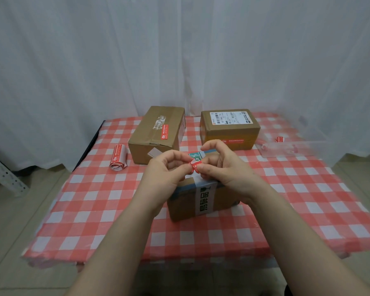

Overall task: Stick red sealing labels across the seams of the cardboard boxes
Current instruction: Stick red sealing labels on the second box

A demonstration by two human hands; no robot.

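Over the checked tablecloth, left hand and right hand fingers pinch one red label

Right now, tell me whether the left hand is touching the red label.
Touching. The head view shows the left hand pinching the red label at its edge between thumb and forefinger, above the near box.

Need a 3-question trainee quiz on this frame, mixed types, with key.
1. True or false: the far right box has a red seal on its front.
2. The roll of labels lies: A) left of the boxes, B) in the clear tray, C) on the floor.
3. Fill in: the left hand and right hand pinch a red ____ above the near box.
Key: 1 true; 2 A; 3 label.
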